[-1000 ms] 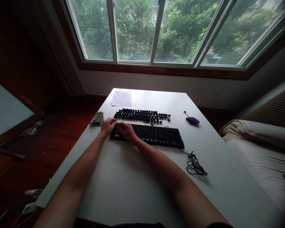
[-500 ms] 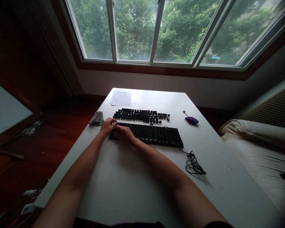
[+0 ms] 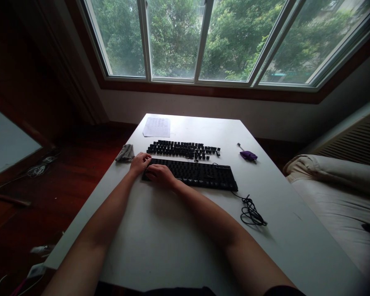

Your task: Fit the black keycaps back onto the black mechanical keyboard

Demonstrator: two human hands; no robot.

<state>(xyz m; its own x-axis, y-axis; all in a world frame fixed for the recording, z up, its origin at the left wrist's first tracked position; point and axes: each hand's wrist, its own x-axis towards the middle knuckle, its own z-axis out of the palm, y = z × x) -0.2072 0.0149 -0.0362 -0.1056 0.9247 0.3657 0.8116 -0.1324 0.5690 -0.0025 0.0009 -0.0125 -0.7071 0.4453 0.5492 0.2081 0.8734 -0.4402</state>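
A black keyboard (image 3: 200, 173) lies on the white table, with some of its key positions looking bare of caps. At its upper left corner my left hand (image 3: 140, 162) grips the end of the keyboard with bent fingers. My right hand (image 3: 162, 174) rests over the keyboard's left part, fingers curled and pointing left; its fingertips are too small and dark to show what they hold. Just behind the keyboard stand rows of loose black keycaps (image 3: 180, 149).
A grey cloth (image 3: 125, 153) lies at the table's left edge. A sheet of paper (image 3: 157, 127) is at the back left. To the right are a purple cloth item (image 3: 248, 156), a small brush-like tool (image 3: 240, 146) and a coiled black cable (image 3: 251, 211). A cream sofa (image 3: 329, 205) stands beyond.
My right fingers have drawn slightly back and down, away from my left fingertips. The keyboard and keycaps have kept their places.
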